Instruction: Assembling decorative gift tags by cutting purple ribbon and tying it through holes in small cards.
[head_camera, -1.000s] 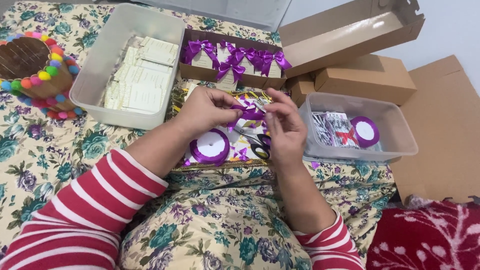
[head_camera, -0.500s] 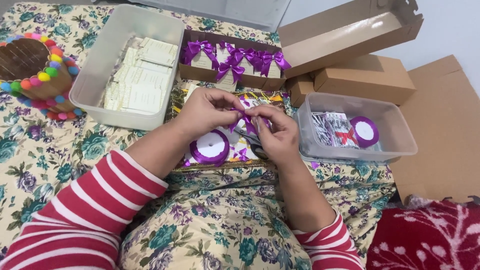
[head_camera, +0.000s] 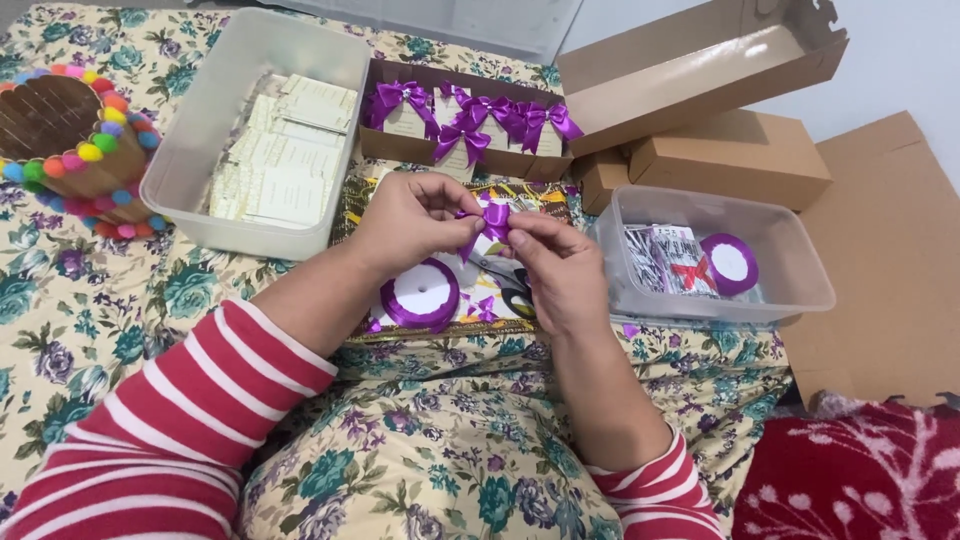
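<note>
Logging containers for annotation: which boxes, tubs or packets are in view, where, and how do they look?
Clear tub, upper left: rectangular, pale cards inside.
Brown tray, top centre: purple-bowed packets.
Open cardboard box, upper right: brown.
Closed cardboard box, right: brown.
Clear tub, right: printed packets, purple spool.

Ahead of me an open brown cardboard box (head_camera: 700, 75) leans behind two closed brown boxes (head_camera: 730, 155). A low brown tray box (head_camera: 400, 148) holds cream cards with purple bows (head_camera: 470, 135). Cream printed cards (head_camera: 275, 165) fill the clear tub (head_camera: 200, 130) left.
</note>
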